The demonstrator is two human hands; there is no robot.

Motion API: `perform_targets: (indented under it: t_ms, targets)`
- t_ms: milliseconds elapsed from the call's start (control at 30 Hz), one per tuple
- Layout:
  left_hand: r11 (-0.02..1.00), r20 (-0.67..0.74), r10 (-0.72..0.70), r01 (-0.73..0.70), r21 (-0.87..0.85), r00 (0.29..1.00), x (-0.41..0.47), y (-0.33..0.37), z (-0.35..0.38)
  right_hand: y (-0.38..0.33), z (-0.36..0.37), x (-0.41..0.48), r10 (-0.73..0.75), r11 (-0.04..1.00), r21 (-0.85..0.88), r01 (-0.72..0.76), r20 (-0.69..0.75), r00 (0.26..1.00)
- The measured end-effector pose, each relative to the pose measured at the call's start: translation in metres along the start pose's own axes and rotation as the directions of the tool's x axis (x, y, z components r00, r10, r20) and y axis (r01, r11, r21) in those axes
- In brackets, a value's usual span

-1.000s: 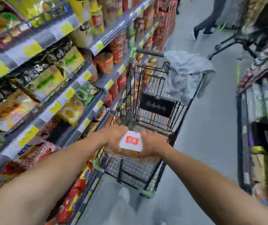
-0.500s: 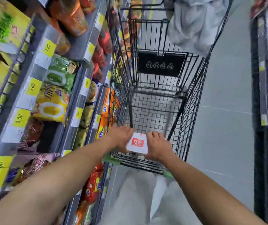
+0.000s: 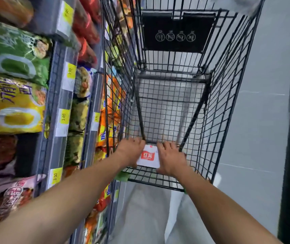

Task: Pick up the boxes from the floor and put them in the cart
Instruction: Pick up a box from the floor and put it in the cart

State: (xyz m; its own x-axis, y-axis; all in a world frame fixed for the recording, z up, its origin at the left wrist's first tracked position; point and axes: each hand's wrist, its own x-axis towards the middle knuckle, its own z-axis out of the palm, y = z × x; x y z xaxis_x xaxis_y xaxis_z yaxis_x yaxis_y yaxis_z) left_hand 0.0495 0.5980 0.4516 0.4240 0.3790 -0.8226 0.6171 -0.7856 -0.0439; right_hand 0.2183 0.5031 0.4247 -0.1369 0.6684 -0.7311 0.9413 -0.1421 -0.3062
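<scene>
Both hands, left point(image 3: 132, 152) and right point(image 3: 171, 159), clasp a white box point(image 3: 149, 156) with a red label from either side; the hands cover its sides, and the fingertips are hard to make out. The shelves point(image 3: 60, 85) of snack bags fill the left of the frame, blurred. A grey cloth point(image 3: 242, 4) is cut off at upper right. The box sits low inside the black wire cart point(image 3: 228, 103), lower centre.

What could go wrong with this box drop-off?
The box is held between left hand and right hand just inside the near rim of the cart: it could clip that rim. I can't tell how high it sits above the wire floor; letting go early may drop it hard or tilted.
</scene>
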Motion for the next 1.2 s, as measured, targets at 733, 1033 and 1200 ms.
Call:
perform_targets:
  t_ms: [733,1033,1200]
  targets:
    - [0.997,-0.040,-0.021,0.018,-0.073,0.999,0.004,-0.003,0.012,-0.002,-0.011,-0.001,0.051,0.997,0.063,-0.053,0.041,0.998]
    - [0.995,-0.208,-0.014,-0.008,-0.103,0.978,-0.041,-0.019,-0.063,-0.002,-0.101,-0.059,0.114,0.993,-0.007,-0.115,-0.071,0.991]
    - [0.998,-0.336,-0.031,0.008,-0.069,0.942,-0.071,-0.032,-0.121,-0.005,-0.167,-0.088,0.088,0.989,-0.101,-0.105,-0.161,0.983]
